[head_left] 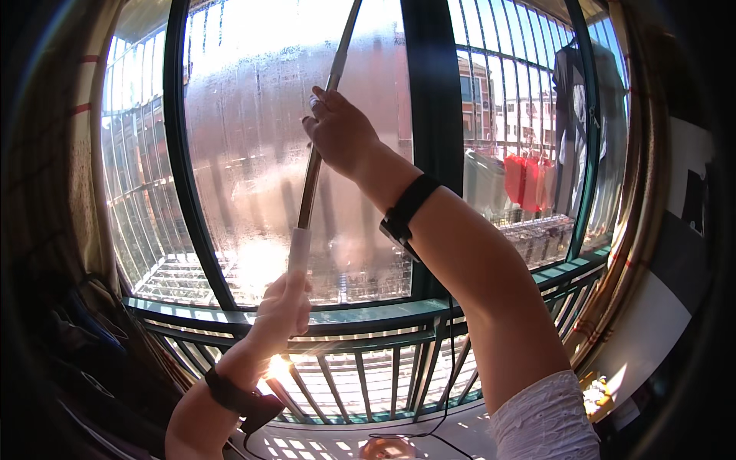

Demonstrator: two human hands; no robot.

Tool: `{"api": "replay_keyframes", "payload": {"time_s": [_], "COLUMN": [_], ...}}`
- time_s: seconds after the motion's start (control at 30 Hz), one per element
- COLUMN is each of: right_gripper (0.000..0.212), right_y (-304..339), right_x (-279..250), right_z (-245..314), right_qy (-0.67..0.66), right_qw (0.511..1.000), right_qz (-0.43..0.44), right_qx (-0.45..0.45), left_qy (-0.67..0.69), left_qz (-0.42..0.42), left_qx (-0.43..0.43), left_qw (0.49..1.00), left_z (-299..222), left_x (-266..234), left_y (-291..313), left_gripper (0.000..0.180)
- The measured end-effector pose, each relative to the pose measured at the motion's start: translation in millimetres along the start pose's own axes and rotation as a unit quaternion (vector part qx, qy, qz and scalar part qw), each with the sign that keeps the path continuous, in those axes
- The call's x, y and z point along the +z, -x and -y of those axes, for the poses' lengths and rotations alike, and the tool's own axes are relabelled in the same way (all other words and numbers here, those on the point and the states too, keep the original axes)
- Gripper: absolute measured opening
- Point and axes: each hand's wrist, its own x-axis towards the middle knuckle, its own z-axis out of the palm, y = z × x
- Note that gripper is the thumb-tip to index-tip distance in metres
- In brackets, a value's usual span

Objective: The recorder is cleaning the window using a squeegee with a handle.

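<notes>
A long metal pole [312, 184] with a white grip slants up in front of a wet, fogged window pane [245, 169]. My left hand [280, 313] is wrapped round the white grip at the pole's lower end. Higher up, my right hand [341, 132] closes round the shaft, just below a pale collar [338, 67]. The pole's top end runs out of view at the upper edge, so whatever it carries is hidden. Water drops and streaks cover the glass behind both hands. Each wrist wears a black band.
Dark green frames [435, 153] divide the window, with a green railing [368, 376] below the sill. Curtains [606, 307] hang at both sides. Outside, bars, a red cloth item [529, 182] and dark hanging clothes [571, 100] show. A black cable [451, 368] trails down near a round copper-coloured object [387, 448].
</notes>
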Motion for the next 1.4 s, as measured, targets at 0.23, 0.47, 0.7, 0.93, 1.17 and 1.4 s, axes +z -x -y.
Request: {"api": "replay_keyframes", "payload": {"time_s": [0.23,0.47,0.7,0.93,1.17,1.4], "right_gripper": [0.013,0.011,0.008,0.013,0.017,0.008], "right_y": [118.0,185.1,145.8,65.8,28.9,91.8], "right_x": [22.4,22.3,7.2,-44.2,-62.2,-44.3], "right_z": [168.6,345.0,441.2,554.4,624.1,541.7], "right_qy": [-0.101,-0.242,-0.369,-0.536,-0.558,-0.511], "right_qw": [0.992,0.97,0.914,0.829,0.822,0.853], "right_qz": [0.037,0.012,-0.044,-0.047,-0.061,0.007], "right_qx": [-0.061,0.037,0.165,0.153,0.093,0.108], "left_qy": [-0.096,-0.393,-0.653,-0.69,-0.712,-0.737], "left_qz": [-0.005,-0.065,-0.112,-0.218,-0.249,-0.178], "left_qx": [-0.018,-0.004,0.013,-0.093,-0.099,-0.067], "left_qw": [0.995,0.917,0.749,0.684,0.649,0.648], "left_z": [154.5,188.9,82.8,16.8,-3.7,13.8], "left_x": [-80.1,-219.3,-296.4,-349.6,-362.3,-324.7], "left_y": [121.9,244.4,285.5,390.5,454.8,393.7], "left_gripper": [0.034,0.035,0.035,0.033,0.03,0.031]}}
